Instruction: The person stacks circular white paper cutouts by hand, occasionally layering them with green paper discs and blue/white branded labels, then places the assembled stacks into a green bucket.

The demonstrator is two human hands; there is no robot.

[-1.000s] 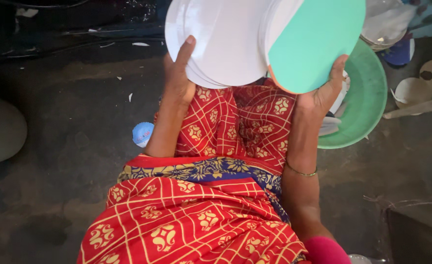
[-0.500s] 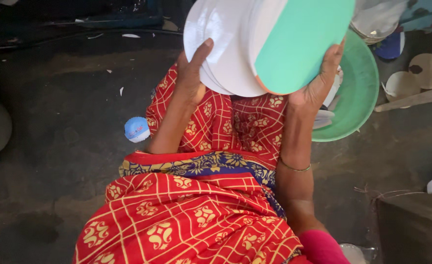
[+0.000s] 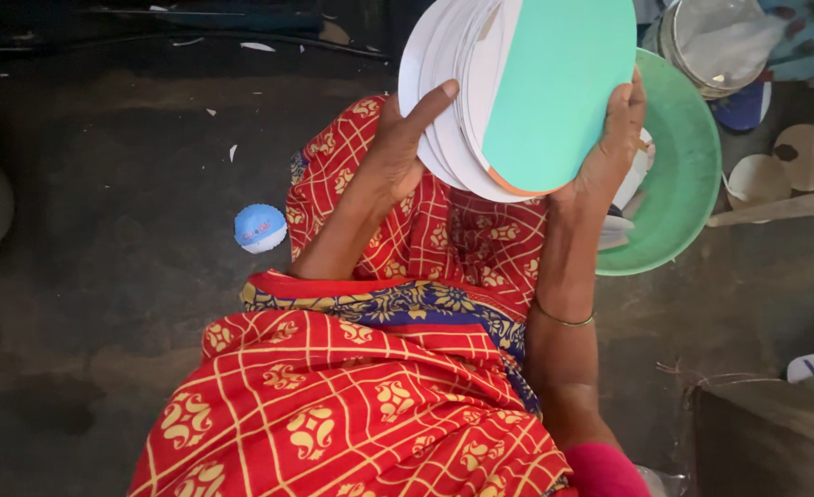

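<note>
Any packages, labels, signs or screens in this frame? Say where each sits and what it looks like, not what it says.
Printed disc: on the dark floor left of the knee; small, round, white rim, blue face with reddish marks.
Bag: top right, inside a round container; crumpled, translucent whitish.
No signs or screens in view.

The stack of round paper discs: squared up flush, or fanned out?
Fanned out. The stack of discs shows many white edges stepped to the left behind the green top disc, held between the left hand and right hand.
</note>
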